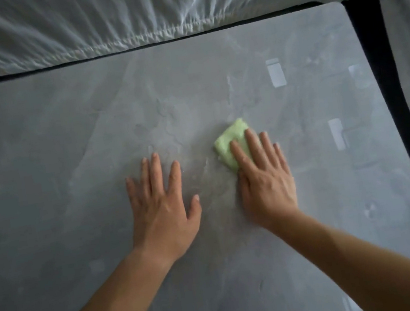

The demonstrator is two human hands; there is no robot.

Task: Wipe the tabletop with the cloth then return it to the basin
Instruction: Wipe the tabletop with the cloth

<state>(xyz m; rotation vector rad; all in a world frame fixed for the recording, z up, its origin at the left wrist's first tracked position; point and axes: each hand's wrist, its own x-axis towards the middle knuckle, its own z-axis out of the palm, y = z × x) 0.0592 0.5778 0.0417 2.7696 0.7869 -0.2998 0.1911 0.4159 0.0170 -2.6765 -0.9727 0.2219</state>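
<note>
The left arm (pixel 102 309) and right arm (pixel 373 258) reach forward, bare. The left hand (pixel 161 201) lies flat, palm down, fingers spread. The right hand (pixel 265 183) lies palm down, fingers straight and close together.

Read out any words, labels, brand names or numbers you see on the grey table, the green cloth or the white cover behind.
No readable text anywhere in this view.
Folded light-green cloth under the flat right hand: no tag or print shows.
Grey stone-look tabletop: only pale rectangular patches, seemingly reflections, not labels.
Wrinkled white fabric cover: plain.
</note>
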